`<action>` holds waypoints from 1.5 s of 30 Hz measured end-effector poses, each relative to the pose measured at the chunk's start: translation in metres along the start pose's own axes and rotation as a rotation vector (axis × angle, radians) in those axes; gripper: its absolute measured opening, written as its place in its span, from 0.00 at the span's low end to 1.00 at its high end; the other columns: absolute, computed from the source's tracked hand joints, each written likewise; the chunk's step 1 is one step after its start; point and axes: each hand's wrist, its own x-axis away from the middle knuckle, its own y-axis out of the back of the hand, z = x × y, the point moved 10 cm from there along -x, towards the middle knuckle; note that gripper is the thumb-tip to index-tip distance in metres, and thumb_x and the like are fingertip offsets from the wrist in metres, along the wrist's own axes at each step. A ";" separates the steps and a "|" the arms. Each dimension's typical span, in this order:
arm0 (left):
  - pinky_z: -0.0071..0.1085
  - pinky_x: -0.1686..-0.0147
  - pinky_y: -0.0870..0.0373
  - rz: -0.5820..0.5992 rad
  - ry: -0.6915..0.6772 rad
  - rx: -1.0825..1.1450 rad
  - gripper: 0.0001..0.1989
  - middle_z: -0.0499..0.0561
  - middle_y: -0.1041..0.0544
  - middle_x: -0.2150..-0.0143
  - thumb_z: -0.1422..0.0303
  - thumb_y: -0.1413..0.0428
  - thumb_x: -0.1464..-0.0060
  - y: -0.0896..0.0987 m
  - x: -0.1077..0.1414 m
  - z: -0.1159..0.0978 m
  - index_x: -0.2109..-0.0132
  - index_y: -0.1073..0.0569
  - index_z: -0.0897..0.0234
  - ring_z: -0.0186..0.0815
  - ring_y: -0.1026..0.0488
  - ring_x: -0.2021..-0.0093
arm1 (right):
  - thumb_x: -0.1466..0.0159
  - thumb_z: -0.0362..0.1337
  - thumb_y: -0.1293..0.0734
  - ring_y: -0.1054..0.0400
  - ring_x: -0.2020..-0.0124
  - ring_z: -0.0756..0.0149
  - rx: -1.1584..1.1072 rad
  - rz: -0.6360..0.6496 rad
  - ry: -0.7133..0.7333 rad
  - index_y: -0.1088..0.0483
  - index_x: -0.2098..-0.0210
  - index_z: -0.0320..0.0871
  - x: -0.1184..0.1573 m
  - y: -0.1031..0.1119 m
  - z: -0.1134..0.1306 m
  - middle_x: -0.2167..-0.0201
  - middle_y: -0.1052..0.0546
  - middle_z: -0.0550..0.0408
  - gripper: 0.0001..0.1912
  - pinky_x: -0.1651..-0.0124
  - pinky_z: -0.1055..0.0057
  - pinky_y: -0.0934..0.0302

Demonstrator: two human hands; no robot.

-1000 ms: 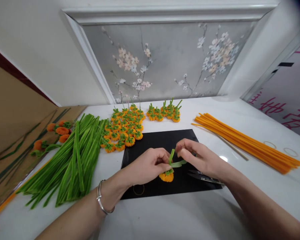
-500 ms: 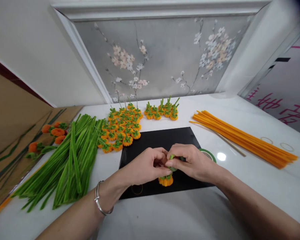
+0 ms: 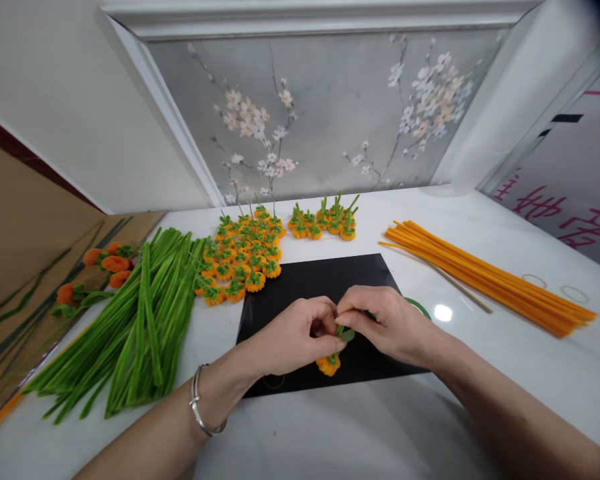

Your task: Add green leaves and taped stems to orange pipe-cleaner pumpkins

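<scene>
Over the black mat (image 3: pixel 320 277), my left hand (image 3: pixel 300 337) pinches the green stem of a small orange pipe-cleaner pumpkin (image 3: pixel 329 365), which hangs tilted below my fingers. The thumb and forefinger of my right hand (image 3: pixel 380 317) close at the top of that stem, touching my left fingertips. A flat, dull-green piece (image 3: pixel 349 335), which looks like tape, shows between the hands. Partly hidden behind my right hand is a green ring-shaped roll (image 3: pixel 420 307). My fingers cover most of the stem.
Finished-looking orange pumpkins (image 3: pixel 240 257) crowd the mat's far left, with another small group (image 3: pixel 325 223) behind it. Green pipe cleaners (image 3: pixel 145 320) lie at left, orange ones (image 3: pixel 490 280) at right beside a thin stick (image 3: pixel 463 290). Orange flower-like pieces (image 3: pixel 115 263) rest on cardboard.
The pumpkin has tilted, its orange body swinging slightly left and down. My right fingers have shifted a little on the stem, and the dull-green piece shows more clearly.
</scene>
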 end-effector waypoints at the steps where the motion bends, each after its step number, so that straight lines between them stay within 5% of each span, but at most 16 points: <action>1: 0.24 0.73 0.38 0.003 0.007 0.022 0.06 0.45 0.34 0.71 0.72 0.43 0.53 0.000 0.000 0.001 0.73 0.34 0.66 0.27 0.37 0.73 | 0.37 0.33 0.39 0.35 0.71 0.71 -0.029 -0.010 -0.022 0.31 0.70 0.43 0.000 0.002 -0.003 0.72 0.28 0.59 0.07 0.68 0.75 0.44; 5: 0.25 0.71 0.37 -0.007 -0.018 0.093 0.09 0.47 0.33 0.68 0.72 0.43 0.52 0.005 0.001 -0.003 0.75 0.37 0.67 0.27 0.37 0.71 | 0.38 0.37 0.37 0.33 0.65 0.68 -0.104 -0.004 -0.132 0.34 0.61 0.44 0.004 0.005 -0.017 0.65 0.26 0.57 0.06 0.62 0.73 0.41; 10: 0.26 0.69 0.37 -0.024 -0.051 0.092 0.09 0.48 0.33 0.64 0.74 0.44 0.52 0.009 0.003 -0.007 0.75 0.37 0.66 0.28 0.35 0.69 | 0.37 0.40 0.37 0.35 0.68 0.70 -0.087 0.125 -0.166 0.33 0.64 0.44 0.007 -0.006 -0.021 0.68 0.27 0.59 0.06 0.64 0.74 0.42; 25: 0.25 0.72 0.40 -0.080 -0.122 -0.125 0.09 0.46 0.34 0.66 0.75 0.47 0.49 0.010 0.003 -0.014 0.75 0.39 0.65 0.27 0.38 0.71 | 0.35 0.35 0.39 0.41 0.76 0.74 0.028 0.001 0.017 0.33 0.73 0.42 0.003 -0.003 0.001 0.77 0.32 0.60 0.11 0.73 0.77 0.49; 32: 0.26 0.71 0.36 -0.022 -0.035 0.095 0.07 0.47 0.33 0.67 0.74 0.43 0.53 0.005 0.000 -0.003 0.74 0.35 0.67 0.27 0.36 0.71 | 0.35 0.31 0.39 0.37 0.73 0.73 0.005 -0.034 0.095 0.31 0.71 0.42 0.002 -0.003 0.007 0.74 0.31 0.59 0.09 0.69 0.77 0.46; 39: 0.26 0.68 0.34 -0.046 -0.004 0.409 0.09 0.48 0.31 0.68 0.68 0.40 0.52 0.008 -0.001 -0.002 0.73 0.31 0.68 0.29 0.31 0.69 | 0.37 0.39 0.36 0.41 0.79 0.73 -0.091 -0.056 -0.172 0.31 0.66 0.44 0.004 0.004 -0.020 0.80 0.31 0.62 0.06 0.76 0.77 0.48; 45: 0.28 0.69 0.34 -0.136 0.042 0.355 0.09 0.48 0.30 0.68 0.69 0.40 0.53 0.013 -0.004 0.007 0.74 0.33 0.67 0.30 0.30 0.70 | 0.37 0.36 0.39 0.36 0.72 0.70 -0.135 -0.010 -0.167 0.30 0.71 0.43 0.005 0.000 -0.018 0.73 0.26 0.58 0.09 0.70 0.75 0.44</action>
